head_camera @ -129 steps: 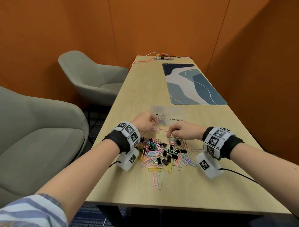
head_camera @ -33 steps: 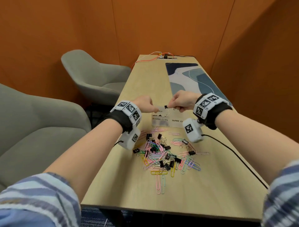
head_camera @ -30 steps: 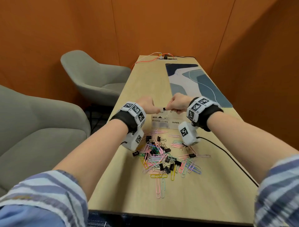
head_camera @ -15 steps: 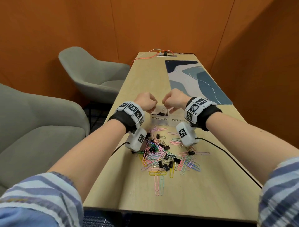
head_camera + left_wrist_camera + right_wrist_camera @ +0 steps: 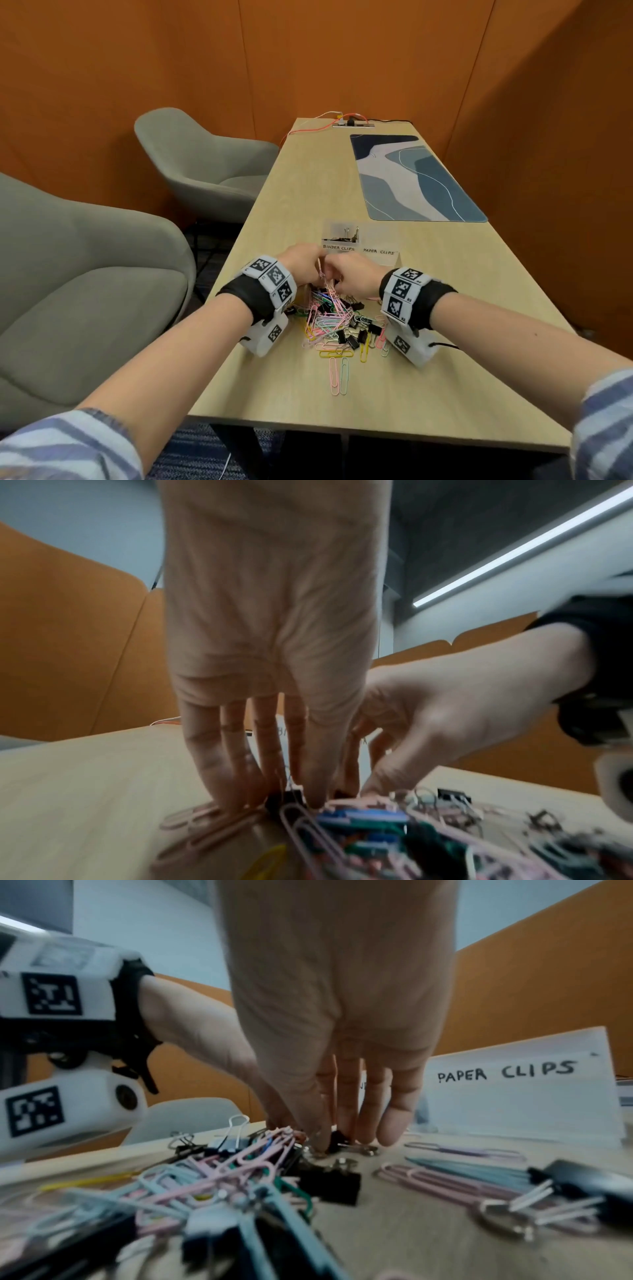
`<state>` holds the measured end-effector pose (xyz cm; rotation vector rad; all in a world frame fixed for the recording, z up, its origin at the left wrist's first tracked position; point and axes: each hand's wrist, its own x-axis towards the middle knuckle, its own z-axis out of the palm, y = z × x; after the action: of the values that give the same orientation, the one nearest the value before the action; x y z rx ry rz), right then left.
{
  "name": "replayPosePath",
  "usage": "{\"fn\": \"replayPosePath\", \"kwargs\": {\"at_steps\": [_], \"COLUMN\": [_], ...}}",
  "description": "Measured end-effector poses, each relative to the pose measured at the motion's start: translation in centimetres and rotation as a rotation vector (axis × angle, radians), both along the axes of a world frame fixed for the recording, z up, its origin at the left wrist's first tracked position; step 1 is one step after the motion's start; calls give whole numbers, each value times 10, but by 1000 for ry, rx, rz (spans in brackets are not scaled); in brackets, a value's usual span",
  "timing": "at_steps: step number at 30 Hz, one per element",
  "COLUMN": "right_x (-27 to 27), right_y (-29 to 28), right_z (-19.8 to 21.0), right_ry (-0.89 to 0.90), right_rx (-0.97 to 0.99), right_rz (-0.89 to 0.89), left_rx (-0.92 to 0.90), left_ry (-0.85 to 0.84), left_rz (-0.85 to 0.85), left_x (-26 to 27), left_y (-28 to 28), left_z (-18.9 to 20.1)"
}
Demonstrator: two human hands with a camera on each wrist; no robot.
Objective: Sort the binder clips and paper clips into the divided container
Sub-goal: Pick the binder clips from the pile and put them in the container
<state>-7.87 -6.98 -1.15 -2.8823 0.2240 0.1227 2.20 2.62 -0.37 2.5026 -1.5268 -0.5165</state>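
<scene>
A mixed pile of coloured paper clips and black binder clips [image 5: 339, 318] lies on the wooden table [image 5: 445, 377]. Behind it stands the clear divided container [image 5: 378, 251], labelled BINDER CLIPS on the left and PAPER CLIPS [image 5: 507, 1073] on the right. A few binder clips [image 5: 346, 234] lie in its left compartment. Both hands are down at the pile's far edge, close together. My left hand [image 5: 303, 263] pinches a black binder clip [image 5: 286, 800] between thumb and fingers. My right hand [image 5: 349, 277] pinches another black binder clip [image 5: 337, 1139]. A pink paper clip [image 5: 320, 274] stands up between them.
A blue patterned desk mat [image 5: 414, 178] lies at the far right of the table, with cables and a socket [image 5: 349, 121] at the far end. Two grey armchairs [image 5: 205, 164] [image 5: 85, 274] stand left of the table. Orange walls close in behind and on the right.
Both hands were over the container's binder-clip compartment half a second ago. They have dropped back toward me onto the far edge of the pile.
</scene>
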Motion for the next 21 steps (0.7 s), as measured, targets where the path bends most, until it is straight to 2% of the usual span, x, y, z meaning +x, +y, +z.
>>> {"fn": "replayPosePath", "kwargs": {"at_steps": [5,10,12,16,19,21], "right_x": [-3,-13,-25,-51,-62,-66], "right_y": [-8,-34,-46,-57,-57,-54], "right_z": [5,20,24,24,18,11], "right_ry": [-26,-56,-15,139,191,173], "right_rx": [63,567,643,483,208,129], "right_rz": [-42,-372,-449,-446,-368,-296], "left_rx": [-27,-110,-150,-56,5,26], "left_ry": [-74,89,211,243,143,71], "left_rz": [41,97,140,119,111,129], "left_x": [4,8,8,2,-1,1], "left_y": [0,5,7,10,12,13], "left_z": [-3,5,9,11,10,6]}}
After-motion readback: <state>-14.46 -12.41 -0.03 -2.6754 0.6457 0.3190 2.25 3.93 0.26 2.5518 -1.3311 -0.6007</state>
